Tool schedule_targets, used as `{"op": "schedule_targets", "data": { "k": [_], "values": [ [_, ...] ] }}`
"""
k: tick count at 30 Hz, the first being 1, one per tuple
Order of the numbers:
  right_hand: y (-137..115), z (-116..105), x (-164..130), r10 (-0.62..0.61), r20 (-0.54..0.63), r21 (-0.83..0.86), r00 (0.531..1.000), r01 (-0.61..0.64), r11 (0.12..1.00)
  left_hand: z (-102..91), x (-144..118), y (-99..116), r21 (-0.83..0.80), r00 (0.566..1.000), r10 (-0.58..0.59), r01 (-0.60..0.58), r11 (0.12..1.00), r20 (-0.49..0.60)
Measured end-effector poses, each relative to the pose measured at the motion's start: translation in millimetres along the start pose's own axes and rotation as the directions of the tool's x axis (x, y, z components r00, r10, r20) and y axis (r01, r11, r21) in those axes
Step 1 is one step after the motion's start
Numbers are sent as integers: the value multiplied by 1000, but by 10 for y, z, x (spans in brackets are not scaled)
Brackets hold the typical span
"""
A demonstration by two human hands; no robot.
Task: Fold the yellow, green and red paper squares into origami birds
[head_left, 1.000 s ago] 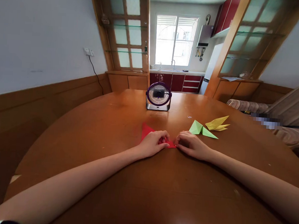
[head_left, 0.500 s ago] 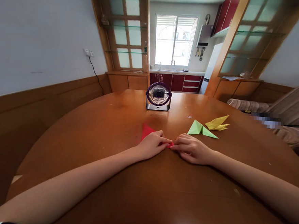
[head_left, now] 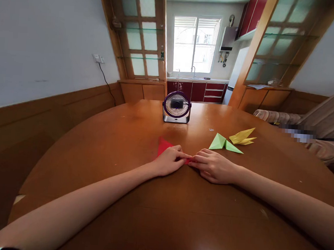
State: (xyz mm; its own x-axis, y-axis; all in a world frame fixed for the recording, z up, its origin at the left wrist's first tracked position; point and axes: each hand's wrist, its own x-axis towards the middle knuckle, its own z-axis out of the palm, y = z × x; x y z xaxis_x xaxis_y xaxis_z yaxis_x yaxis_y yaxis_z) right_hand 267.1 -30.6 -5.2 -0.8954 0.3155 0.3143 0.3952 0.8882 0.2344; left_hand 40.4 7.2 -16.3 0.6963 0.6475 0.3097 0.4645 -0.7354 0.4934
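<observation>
A red sheet of folded paper (head_left: 163,145) lies on the brown wooden table (head_left: 120,133), partly covered by my left hand (head_left: 170,160). The fingers of that hand are closed on the paper near its right end. My right hand (head_left: 214,165) pinches the same end from the other side, so the fingertips of both hands nearly meet. Only a small strip of red shows between them; the fold under the fingers is hidden. Just beyond my right hand sits a light green folded paper piece (head_left: 218,141), and a yellow folded paper piece (head_left: 241,137) is behind it.
A small purple fan (head_left: 176,105) on a metal stand is at the far middle of the table. A sofa (head_left: 327,124) with striped covering stands to the right. Wooden cabinets (head_left: 142,91) and a kitchen window (head_left: 195,43) are beyond the table.
My right fingertips have shifted slightly left along the end of the red paper, closer to my left fingers. The green and yellow pieces stay in place.
</observation>
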Motion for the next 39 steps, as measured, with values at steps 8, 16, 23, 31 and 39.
{"op": "schedule_targets", "data": {
  "k": [8,16,23,31,39],
  "values": [
    [19,-3,-53,25,-27,8,999,-25,1000,15,-11,-5,-84,999,-33,32,996,-1],
    [78,-5,-150,59,-41,56,997,-57,997,16,14,-88,-182,997,-69,71,981,21],
    [110,-30,-218,54,-50,70,997,-50,996,-9,34,-94,-297,991,-132,131,946,18],
    [112,-29,-215,88,-58,113,994,-81,990,-109,-96,48,-66,962,-161,150,986,-221],
    [109,-33,-210,87,-38,114,996,-82,990,-459,-241,-290,91,824,-299,386,918,-482]
  ]
}}
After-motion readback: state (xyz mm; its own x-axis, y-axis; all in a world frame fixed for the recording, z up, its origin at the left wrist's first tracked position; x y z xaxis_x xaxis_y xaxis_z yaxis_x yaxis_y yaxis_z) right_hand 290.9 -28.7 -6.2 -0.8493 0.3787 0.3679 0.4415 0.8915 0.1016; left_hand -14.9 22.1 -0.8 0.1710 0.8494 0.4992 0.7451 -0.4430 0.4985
